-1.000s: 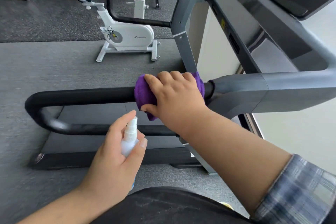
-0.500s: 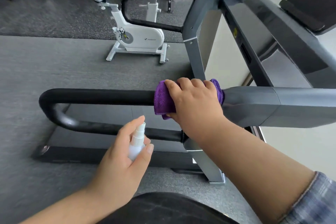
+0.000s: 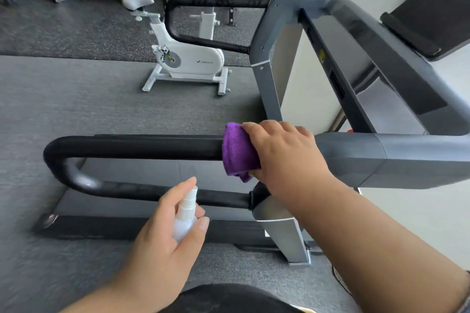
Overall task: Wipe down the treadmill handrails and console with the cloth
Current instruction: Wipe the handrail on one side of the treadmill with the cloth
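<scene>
Head view, left to right. Black padded handrail bar [image 3: 132,147] runs sideways across the frame; its long axis stretches away to the left of the right-hand fingers and curves down at the far left end into a lower bar that comes back toward the grey upright.

Left hand [image 3: 162,244], low and nearer the body: fingers curled round a small translucent white spray bottle [image 3: 185,218], forefinger lying alongside the nozzle. The bottle is below the handrail and apart from it, nozzle pointing up toward the bar.

Purple terry cloth [image 3: 237,151]: folded, bunched, draped over the top of the bar and hanging down its near side, a loose corner showing under the palm. It sits at the right end of the black padding, just beside the grey plastic housing [image 3: 351,157].

Right hand [image 3: 282,152]: fingers bent over the bar, pressing and gripping the cloth against it; thumb side hidden underneath. This hand is the nearer one to the work.

Farther right and up: dark console panel [image 3: 429,15], well apart from both hands, untouched by the cloth.

Judgement: the unwiped length lies leftward of the fingers, so the next stroke likely slides along the bar's axis that way. Far handrail and console look to be still to do.

Background: white exercise bike [image 3: 188,58] on grey floor.
</scene>
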